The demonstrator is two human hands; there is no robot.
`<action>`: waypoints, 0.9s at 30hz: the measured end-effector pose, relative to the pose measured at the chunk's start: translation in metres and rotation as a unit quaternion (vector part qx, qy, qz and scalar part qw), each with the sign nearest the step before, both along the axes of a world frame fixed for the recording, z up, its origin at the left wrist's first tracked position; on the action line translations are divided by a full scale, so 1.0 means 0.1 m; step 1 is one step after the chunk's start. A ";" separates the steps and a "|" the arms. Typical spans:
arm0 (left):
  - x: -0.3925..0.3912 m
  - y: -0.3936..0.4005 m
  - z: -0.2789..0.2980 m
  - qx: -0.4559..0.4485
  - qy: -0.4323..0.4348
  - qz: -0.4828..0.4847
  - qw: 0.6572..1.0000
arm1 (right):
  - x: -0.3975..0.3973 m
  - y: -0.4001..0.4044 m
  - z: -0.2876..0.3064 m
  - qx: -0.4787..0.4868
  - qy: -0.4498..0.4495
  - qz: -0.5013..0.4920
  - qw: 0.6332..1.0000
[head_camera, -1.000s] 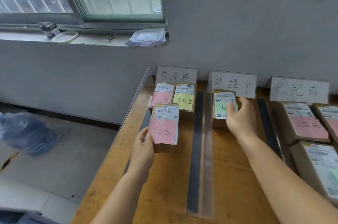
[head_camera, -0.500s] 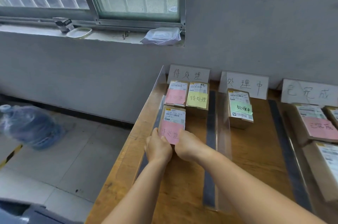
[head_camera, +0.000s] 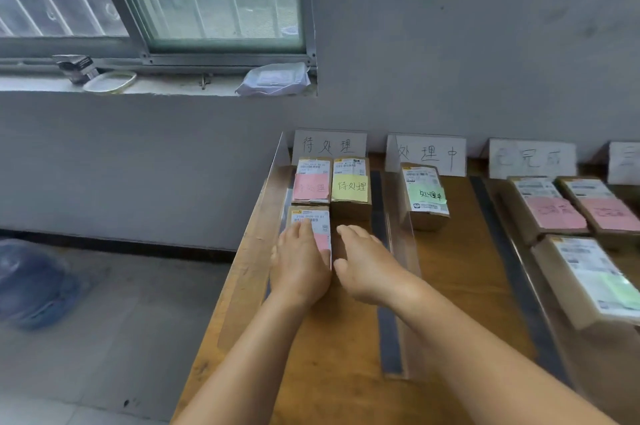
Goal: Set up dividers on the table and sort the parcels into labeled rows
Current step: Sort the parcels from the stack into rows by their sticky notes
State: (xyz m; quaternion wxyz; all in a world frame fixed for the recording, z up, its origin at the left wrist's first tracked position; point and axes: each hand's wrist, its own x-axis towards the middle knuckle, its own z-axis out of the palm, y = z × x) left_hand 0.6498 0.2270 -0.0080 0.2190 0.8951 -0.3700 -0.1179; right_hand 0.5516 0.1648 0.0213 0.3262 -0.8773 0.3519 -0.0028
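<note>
Three parcels lie in the leftmost row of the worktop (head_camera: pixel 346 338), under the sign "待处理" (head_camera: pixel 329 146). The left hand (head_camera: pixel 300 263) rests flat on the nearest parcel (head_camera: pixel 313 220), its fingers straight, covering most of the pink note. The right hand (head_camera: pixel 365 263) lies just beside this parcel with relaxed, open fingers; it seems to touch the parcel's right side, but this is not clear. A clear divider (head_camera: pixel 398 241) stands right of the hands.
</note>
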 end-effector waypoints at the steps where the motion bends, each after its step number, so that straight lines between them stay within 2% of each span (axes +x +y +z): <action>1: -0.04 -0.02 0.06 -0.004 -0.007 -0.018 1.000 | -0.08 -0.01 0.05 -0.023 -0.013 -0.009 1.000; 4: -0.21 -0.05 0.23 -0.021 -0.030 -0.070 0.997 | -0.36 -0.05 0.19 -0.085 -0.038 -0.037 0.995; 13: -1.17 -0.11 0.65 -0.020 -0.058 -0.212 0.975 | -1.58 -0.17 0.34 -0.150 -0.021 -0.148 0.977; 22: -2.65 -0.27 0.73 -0.015 -0.057 -0.315 0.947 | -3.19 -0.15 0.42 -0.160 -0.005 -0.228 0.960; 27: -3.55 -0.26 0.77 -0.032 -0.045 -0.334 0.941 | -4.11 -0.07 0.43 -0.157 -0.003 -0.258 0.953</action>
